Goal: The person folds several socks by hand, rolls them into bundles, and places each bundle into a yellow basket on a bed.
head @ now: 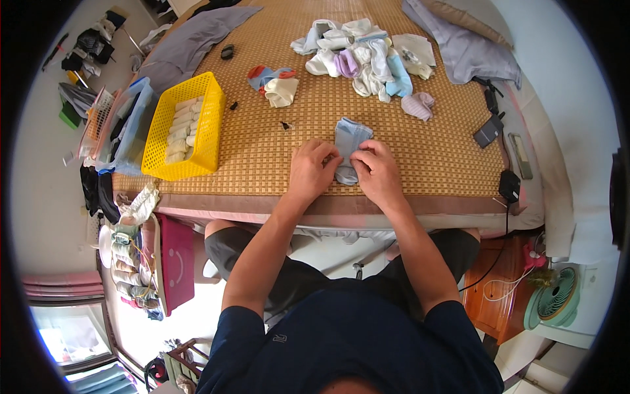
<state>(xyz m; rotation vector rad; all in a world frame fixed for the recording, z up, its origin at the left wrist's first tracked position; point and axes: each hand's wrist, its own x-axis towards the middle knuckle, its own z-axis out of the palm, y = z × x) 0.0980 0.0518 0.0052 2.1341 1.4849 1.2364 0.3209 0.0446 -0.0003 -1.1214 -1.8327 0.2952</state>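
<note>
A light blue sock point(347, 135) lies lengthwise on the woven mat in front of me, its lower end folded over. My left hand point(315, 165) pinches its left edge with curled fingers and thumb. From the other side, my right hand point(376, 165) grips the right edge between thumb and fingers. The fingertips hide parts of both edges. Farther back lies a loose heap of white, purple and blue socks point(364, 59). A pink ribbed sock point(418, 106) sits apart at its near right.
A yellow plastic basket point(211, 128) holding rolled pale socks stands at left, beside a blue bin point(140, 118). Cream point(281, 92) and blue-red socks point(268, 76) lie mid-mat. At right are a black device point(488, 131) and phone point(520, 155). A pink box point(177, 266) stands below left.
</note>
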